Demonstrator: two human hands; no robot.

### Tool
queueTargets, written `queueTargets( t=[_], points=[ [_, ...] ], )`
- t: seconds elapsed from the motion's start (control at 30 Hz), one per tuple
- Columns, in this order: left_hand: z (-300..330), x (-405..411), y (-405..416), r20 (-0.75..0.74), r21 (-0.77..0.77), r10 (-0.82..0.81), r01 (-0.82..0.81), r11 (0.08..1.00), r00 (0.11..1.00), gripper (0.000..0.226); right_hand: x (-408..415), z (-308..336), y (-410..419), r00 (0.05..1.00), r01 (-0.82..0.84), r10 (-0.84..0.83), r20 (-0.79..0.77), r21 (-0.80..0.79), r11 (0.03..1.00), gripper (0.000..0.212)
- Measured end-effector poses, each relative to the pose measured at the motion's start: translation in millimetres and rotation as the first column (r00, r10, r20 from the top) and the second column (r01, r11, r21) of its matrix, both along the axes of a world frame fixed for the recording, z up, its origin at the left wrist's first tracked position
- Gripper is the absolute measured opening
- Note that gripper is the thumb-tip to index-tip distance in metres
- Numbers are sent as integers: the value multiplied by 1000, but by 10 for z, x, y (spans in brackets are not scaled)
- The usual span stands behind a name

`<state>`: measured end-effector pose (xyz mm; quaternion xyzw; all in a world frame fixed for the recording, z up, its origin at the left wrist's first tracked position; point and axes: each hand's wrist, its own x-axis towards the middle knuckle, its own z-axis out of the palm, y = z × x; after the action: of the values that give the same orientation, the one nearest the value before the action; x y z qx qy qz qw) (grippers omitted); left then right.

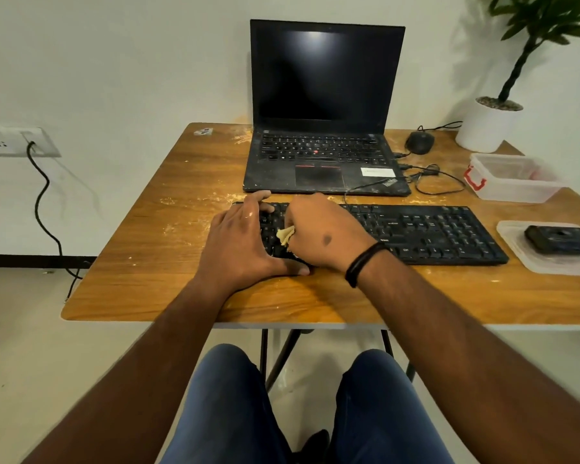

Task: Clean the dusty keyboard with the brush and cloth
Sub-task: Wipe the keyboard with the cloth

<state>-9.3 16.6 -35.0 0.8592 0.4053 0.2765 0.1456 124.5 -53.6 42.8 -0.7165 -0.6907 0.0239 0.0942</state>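
Head view, looking down at a wooden table (154, 236) streaked with pale dust. Black keyboard (426, 232) lies across the near centre of the table, directly in front of an open laptop (325, 128) whose screen is dark. Left hand (245, 242) rests flat on the keyboard's left end, fingers straight and slightly spread, thumb along the near edge. Right hand (318, 232) sits just beside it on the keys, fingers curled and clamped on a yellow cloth (285, 235), of which only a small fold shows between the two hands. Black band circles the right wrist. Mouse (420, 142), clear lidded box (513, 179) and white plant pot (486, 128) stand at the right. Brush not identifiable.
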Motion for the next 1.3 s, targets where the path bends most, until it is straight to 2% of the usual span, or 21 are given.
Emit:
queueTargets(
  t=[0.17,0.23,0.33,0.43,0.57,0.63,0.73,0.8,0.87,0.97,1.03,1.17,1.23,1.3],
  points=[
    [23,-7,-9,-11,23,2,-2,1000,1000,135,153,-25,139,985,171,-170,-19,175,970,21],
    [30,-1,-14,-10,14,3,-3,1000,1000,135,97,-78,63,985,161,-167,52,107,981,23],
    [7,3,-1,7,18,-2,2,1000,1000,129,-45,-117,-129,989,47,-50,142,23,999,24],
    [-10,-3,-3,-1,21,-6,6,1000,1000,130,-10,-63,-163,995,28,-31,96,36,999,25],
    [12,-7,-14,-29,16,12,-12,1000,1000,137,202,-45,36,981,185,-191,20,159,970,25],
    [18,-7,-22,-30,13,14,-14,1000,999,137,186,-71,27,977,201,-209,47,127,971,20],
    [10,-11,-17,-10,13,14,-14,1000,1000,134,43,-144,-140,980,111,-117,159,42,993,24],
    [1,-14,-16,-3,11,10,-10,1000,1000,132,37,-113,-242,988,76,-76,137,9,997,28],
    [2,-12,-20,-7,5,5,-5,1000,1000,133,124,-42,-215,990,108,-109,88,14,994,23],
    [9,-3,-19,-21,8,2,-2,1000,1000,135,271,7,-59,979,190,-197,52,113,975,16],
    [18,-9,-16,-22,7,8,-8,1000,1000,136,243,-11,-22,975,199,-208,80,107,974,16],
    [12,-14,-12,-16,10,7,-6,1000,1000,132,61,-79,-222,978,97,-92,185,-17,995,32],
    [2,-14,-16,-15,4,0,1,1000,1000,131,74,-69,-341,989,69,-61,133,-54,996,33],
    [5,-14,-17,-14,1,-7,7,1000,1000,132,190,-31,-330,993,105,-103,64,-34,994,23]
  ],
)
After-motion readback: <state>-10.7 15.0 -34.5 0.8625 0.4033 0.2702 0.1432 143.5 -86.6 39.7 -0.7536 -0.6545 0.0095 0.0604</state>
